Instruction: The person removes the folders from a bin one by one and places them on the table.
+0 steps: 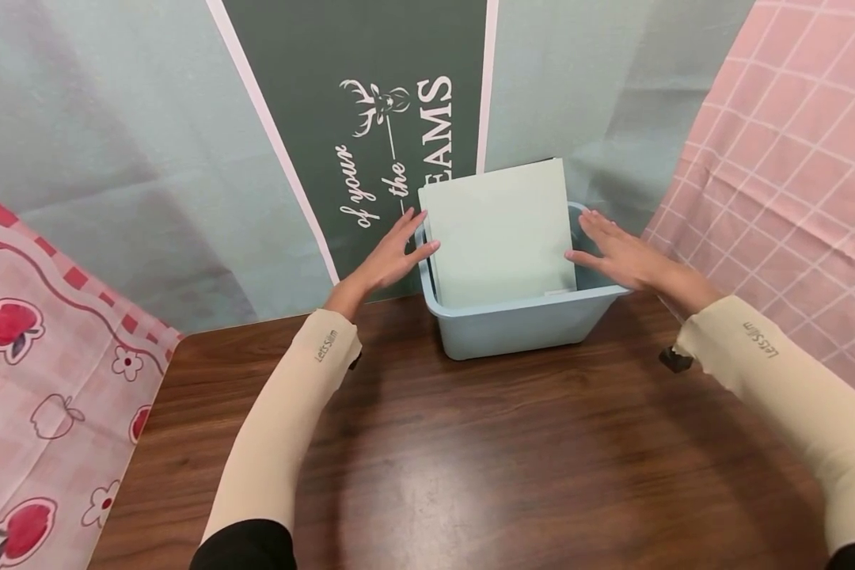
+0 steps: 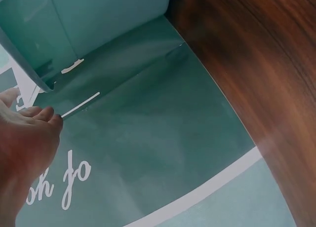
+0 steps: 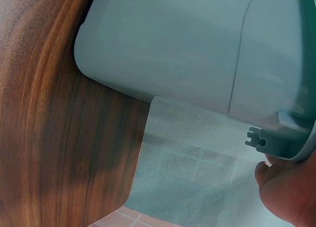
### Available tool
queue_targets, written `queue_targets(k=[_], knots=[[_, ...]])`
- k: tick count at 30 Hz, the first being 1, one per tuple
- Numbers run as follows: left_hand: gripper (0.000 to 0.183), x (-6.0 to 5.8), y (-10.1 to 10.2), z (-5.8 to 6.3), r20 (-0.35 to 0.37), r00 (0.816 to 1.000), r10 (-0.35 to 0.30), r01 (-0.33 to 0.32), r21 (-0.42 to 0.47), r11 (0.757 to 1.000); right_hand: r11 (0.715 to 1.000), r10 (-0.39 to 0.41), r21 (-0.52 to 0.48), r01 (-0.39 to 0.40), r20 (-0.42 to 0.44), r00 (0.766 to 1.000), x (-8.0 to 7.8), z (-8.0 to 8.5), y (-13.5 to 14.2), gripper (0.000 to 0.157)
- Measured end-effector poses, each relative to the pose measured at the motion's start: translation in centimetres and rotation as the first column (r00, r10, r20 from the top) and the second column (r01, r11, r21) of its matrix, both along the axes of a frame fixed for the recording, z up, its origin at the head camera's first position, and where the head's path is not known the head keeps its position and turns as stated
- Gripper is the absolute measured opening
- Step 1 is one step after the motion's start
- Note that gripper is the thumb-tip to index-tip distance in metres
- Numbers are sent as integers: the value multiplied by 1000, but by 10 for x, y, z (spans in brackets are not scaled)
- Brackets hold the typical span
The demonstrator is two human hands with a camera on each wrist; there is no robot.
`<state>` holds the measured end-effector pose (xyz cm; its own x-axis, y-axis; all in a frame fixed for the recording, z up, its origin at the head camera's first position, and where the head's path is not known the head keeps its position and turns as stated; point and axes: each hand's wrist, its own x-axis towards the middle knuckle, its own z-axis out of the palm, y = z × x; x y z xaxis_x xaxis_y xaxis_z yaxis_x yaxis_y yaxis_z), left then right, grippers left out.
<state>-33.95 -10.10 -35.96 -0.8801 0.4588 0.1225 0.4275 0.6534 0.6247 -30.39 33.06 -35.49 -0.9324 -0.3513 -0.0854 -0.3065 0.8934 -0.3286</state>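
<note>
A light blue plastic bin stands at the back of the wooden table. Leaning upright inside it is a flat, pale green rectangular sheet or folder, which rises above the rim; its lower part is hidden by the front wall. My left hand is at the bin's left rim, fingers extended and thumb reaching toward the sheet's left edge; contact is unclear. On the other side, my right hand is at the right rim with fingers straight and thumb near the sheet's right edge. The wrist views show each hand beside the bin's outer wall.
A grey-green cloth with a dark printed panel hangs directly behind the bin. Pink patterned cloths border the left and right sides. The brown wooden table extends in front.
</note>
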Motion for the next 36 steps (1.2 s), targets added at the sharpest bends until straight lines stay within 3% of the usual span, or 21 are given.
queue_targets(k=[19,36], knots=[[82,-11,17,8,77,997,9,-13,40,999,1000,0,-14,0,-16,1000,-3,2,0,94],[75,-6,20,3,28,999,21,-23,92,995,1000,2,-28,-2,-22,1000,0,-1,-2,93]])
